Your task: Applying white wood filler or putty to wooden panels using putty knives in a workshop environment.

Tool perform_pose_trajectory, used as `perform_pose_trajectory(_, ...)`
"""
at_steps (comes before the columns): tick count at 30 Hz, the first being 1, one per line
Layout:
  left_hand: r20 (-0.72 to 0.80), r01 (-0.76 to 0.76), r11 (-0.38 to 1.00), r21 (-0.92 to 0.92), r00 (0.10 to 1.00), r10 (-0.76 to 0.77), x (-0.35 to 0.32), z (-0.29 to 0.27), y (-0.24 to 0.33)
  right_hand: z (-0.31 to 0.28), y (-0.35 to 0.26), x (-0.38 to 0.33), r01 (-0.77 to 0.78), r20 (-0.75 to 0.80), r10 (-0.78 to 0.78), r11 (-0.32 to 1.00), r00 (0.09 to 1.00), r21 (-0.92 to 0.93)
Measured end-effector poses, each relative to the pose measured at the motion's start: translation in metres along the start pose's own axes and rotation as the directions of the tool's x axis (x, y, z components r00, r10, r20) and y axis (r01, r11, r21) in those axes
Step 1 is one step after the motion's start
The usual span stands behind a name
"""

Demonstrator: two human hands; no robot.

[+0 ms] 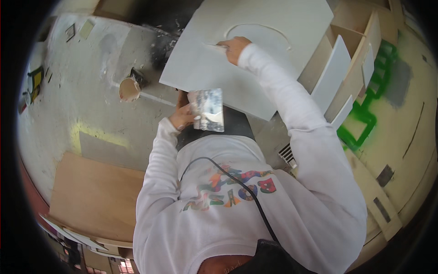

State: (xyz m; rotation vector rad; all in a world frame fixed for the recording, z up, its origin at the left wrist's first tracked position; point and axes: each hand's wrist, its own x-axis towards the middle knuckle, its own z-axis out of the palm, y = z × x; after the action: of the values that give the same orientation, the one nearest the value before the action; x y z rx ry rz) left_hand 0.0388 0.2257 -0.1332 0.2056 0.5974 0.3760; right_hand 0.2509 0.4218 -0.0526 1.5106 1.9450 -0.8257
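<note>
My left hand is closed on the edge of a flat rectangular metal plate, shiny and smeared with whitish paste. It is held in front of my body, beside the near edge of a large white board. Over that board my right hand grips a thin, pale, flat-bladed tool, likely a putty knife, whose blade points left, at or just above the surface. A thin raised curved line arcs across the board beyond my right hand.
To the left, an open can of beige paste stands on the stained grey floor. On the right are wooden panels and a white panel, with green paint beyond. A brown wooden sheet lies lower left.
</note>
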Motion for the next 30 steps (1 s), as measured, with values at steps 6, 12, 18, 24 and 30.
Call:
perform_pose_trajectory(6, -0.102, 0.000, 0.998, -0.056, 0.995, -0.006, -0.036, 0.002, 0.000, 0.029, 0.125, -0.096, 0.080, -0.581, 0.148, 0.934, 0.800, 0.349)
perform_pose_trajectory(12, -0.130, -0.042, 0.998, -0.038, 0.991, 0.037, -0.009, 0.012, -0.005, 0.118, 0.231, -0.101, -0.122, -0.706, 0.123, 0.991, 0.698, 0.052)
perform_pose_trajectory(18, -0.100, 0.065, 0.995, 0.079, 0.993, -0.057, -0.010, -0.003, 0.000, 0.104, 0.150, -0.090, -0.151, -0.260, 0.215, 0.958, 0.941, 0.244)
perform_pose_trajectory(24, -0.121, 0.067, 0.996, 0.066, 0.991, -0.059, -0.008, 0.017, 0.002, 0.008, 0.217, -0.001, -0.353, -0.397, 0.401, 0.916, 0.826, 0.190)
perform_pose_trajectory(30, -0.336, 0.099, 0.993, 0.066, 0.939, -0.071, -0.025, 0.026, -0.005, -0.057, 0.290, 0.084, -0.333, -0.485, 0.257, 0.940, 0.836, -0.075)
